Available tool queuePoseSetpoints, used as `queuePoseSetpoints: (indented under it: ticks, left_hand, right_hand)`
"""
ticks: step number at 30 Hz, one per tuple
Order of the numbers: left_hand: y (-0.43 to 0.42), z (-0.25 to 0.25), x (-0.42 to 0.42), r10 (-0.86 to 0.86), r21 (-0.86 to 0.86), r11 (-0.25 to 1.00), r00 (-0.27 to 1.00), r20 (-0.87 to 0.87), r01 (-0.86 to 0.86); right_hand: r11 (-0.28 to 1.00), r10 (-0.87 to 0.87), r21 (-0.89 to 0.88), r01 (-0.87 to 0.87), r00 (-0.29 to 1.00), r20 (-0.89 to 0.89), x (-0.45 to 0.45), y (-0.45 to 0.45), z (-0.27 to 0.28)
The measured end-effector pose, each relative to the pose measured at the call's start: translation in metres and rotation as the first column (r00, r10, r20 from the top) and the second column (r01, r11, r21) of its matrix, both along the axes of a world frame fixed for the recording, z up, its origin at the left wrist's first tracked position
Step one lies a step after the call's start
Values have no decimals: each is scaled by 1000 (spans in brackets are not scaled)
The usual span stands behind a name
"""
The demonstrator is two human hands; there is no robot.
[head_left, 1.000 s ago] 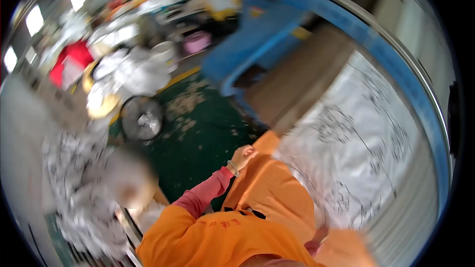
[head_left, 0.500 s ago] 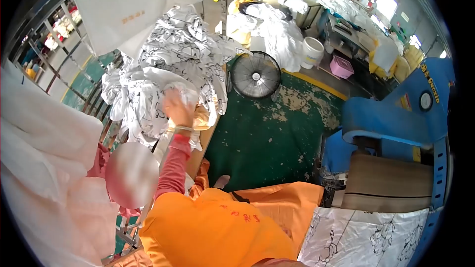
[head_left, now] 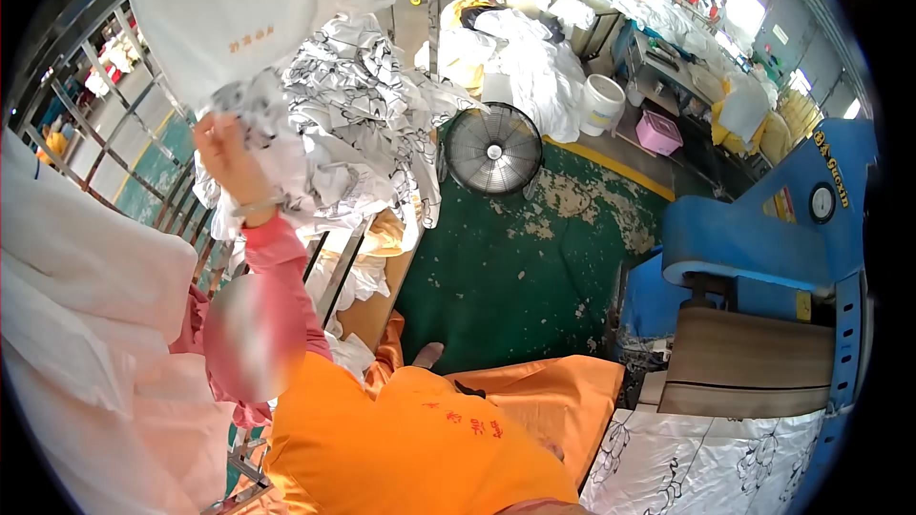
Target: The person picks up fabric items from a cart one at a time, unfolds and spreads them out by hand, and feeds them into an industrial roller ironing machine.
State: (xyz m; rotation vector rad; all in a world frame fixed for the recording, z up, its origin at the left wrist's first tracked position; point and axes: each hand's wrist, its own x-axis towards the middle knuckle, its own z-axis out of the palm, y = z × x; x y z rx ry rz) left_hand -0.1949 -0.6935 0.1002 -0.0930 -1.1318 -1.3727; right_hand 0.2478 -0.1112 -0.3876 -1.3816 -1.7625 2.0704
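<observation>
My left hand (head_left: 221, 148), in a pink sleeve with a band at the wrist, is raised at the left edge of a heap of white cloth (head_left: 348, 110) with black line patterns. Its fingers are curled and look closed on part of this cloth, which is smeared by motion just beyond them. Behind the hand hangs a plain white sheet (head_left: 258, 10) with small lettering. A blurred oval patch covers part of my sleeve. My right hand is out of view; only a bit of pinkish sleeve (head_left: 539, 507) shows at the bottom edge.
A metal-railed rack (head_left: 86, 124) stands at the left, with pale cloth (head_left: 76, 296) hanging nearer. A black fan (head_left: 493, 149) is on the green floor beyond the heap. At the right is a blue press machine (head_left: 744, 234), with patterned cloth (head_left: 701, 458) before it.
My left hand has moved left and up from the middle of the heap to its left edge. The cloth there has shifted, uncovering metal bars at the heap's near side.
</observation>
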Motion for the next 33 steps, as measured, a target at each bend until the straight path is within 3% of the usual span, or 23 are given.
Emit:
queuePoseSetpoints:
  ticks: [2, 3, 4, 7, 9, 12, 14, 15, 16, 17, 18, 19, 21, 22, 23, 24, 25, 26, 27, 29, 30, 32, 33]
  left_hand:
    - [46, 8, 8, -311, -75, 945, 946, 90, 318]
    - [68, 3, 6, -324, -93, 934, 926, 196, 346]
    - [87, -2, 6, -473, -123, 854, 853, 223, 506]
    - [149, -21, 2, -525, -260, 723, 753, 397, 640]
    - [188, -45, -3, -717, -257, 402, 477, 509, 879]
    - [255, -51, 42, -749, -280, 103, 260, 610, 954]
    - [288, -62, 66, -743, -212, -196, -4, 669, 957]
    - [302, -63, 75, -705, -188, -355, -130, 697, 916]
    - [317, -64, 86, -741, -335, -410, -96, 665, 848]
    - [331, -66, 95, -782, -474, -446, -73, 619, 759]
    - [344, -76, 101, -794, -515, -502, -133, 593, 695]
    - [348, -77, 108, -677, -365, -604, -215, 704, 708]
    - [350, -75, 112, -384, -45, -730, -355, 852, 682]
    - [358, -84, 105, -813, -727, -379, 169, 557, 573]
    - [356, -85, 93, -836, -800, -341, 229, 498, 493]
    - [349, -80, 89, -695, -438, -531, -77, 715, 726]
    - [340, -78, 82, -496, 13, -628, -413, 764, 778]
    - [332, -92, 76, -495, 167, -604, -531, 688, 779]
    - [324, -107, 71, -495, 320, -576, -633, 596, 752]
    - [316, -111, 58, -388, 364, -545, -612, 688, 755]
    - [312, -122, 58, -462, 349, -554, -628, 626, 756]
    - [297, -148, 53, -480, 383, -570, -673, 563, 727]
    - [293, -160, 50, -439, 425, -566, -694, 571, 707]
  right_hand:
    - [997, -26, -66, 26, 1000, 3, 7, -3, -17]
    - [994, -45, -100, 45, 999, 2, 10, -5, -25]
    - [989, -63, -133, 63, 998, 1, 12, -8, -29]
    - [993, -87, -78, 86, 996, -15, -21, -17, 22]
    - [994, -86, -75, 78, 991, -106, -53, -32, 67]
    - [975, -57, -222, -11, 953, -297, -103, -54, 149]
    - [975, 89, -135, -179, 862, -499, -135, -83, 213]
    - [927, 260, 6, -375, 633, -729, -147, -90, 236]
    - [917, 168, -50, -395, 496, -852, -154, -92, 226]
    - [952, 296, 189, -241, 561, -773, -160, -98, 243]
    - [898, 388, 428, -105, 649, -654, -167, -106, 272]
    - [764, 426, 646, -4, 754, -500, -174, -112, 304]
    - [698, 458, 716, -20, 781, -424, -186, -97, 313]
    - [662, 471, 749, -29, 794, -386, -192, -89, 317]
    - [787, 437, 609, -99, 787, -436, -187, -84, 299]
    - [882, 378, 445, -153, 793, -478, -186, -84, 294]
    - [970, 241, 162, -179, 730, -639, -184, -87, 291]
    - [961, 9, -175, -212, 661, -750, -185, -96, 301]
    - [855, -231, -459, -243, 613, -756, -187, -105, 310]
    - [866, -220, -408, -288, 514, -829, -181, -101, 288]
    - [962, -71, -215, -166, 613, -787, -180, -94, 255]
    - [996, 5, -63, -69, 711, -704, -183, -101, 230]
    - [988, -20, -119, -94, 695, -718, -185, -110, 242]
